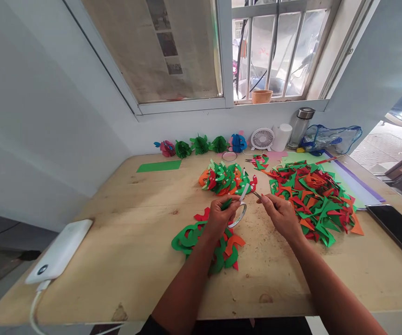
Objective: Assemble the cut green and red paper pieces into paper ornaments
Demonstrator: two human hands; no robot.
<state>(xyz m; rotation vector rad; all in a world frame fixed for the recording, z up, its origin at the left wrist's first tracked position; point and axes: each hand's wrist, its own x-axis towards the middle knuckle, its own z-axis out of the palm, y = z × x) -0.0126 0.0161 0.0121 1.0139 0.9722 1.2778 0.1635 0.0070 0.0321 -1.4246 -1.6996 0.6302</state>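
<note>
My left hand (pixel 222 215) is closed around a roll of white tape (pixel 238 217) and a bit of green paper. A free strip of tape stands up from the roll. Between the fingers of my right hand (pixel 281 215) is a slim metal tool (pixel 256 194); its tip points at the tape strip, and its exact kind is unclear. Beneath my left hand lie green, red and orange paper cut-outs (pixel 190 236), partly hidden by my forearm. Just beyond both hands sits a pile of cut-outs with small white patches (pixel 223 179).
Right of my right hand spreads a heap of paper scraps (pixel 315 197), with a phone (pixel 396 235) beyond it. A white power bank (pixel 59 251) lies at left. Along the wall stand paper figures (pixel 200 144), a small fan (pixel 262 138) and a glass bottle (pixel 299 130).
</note>
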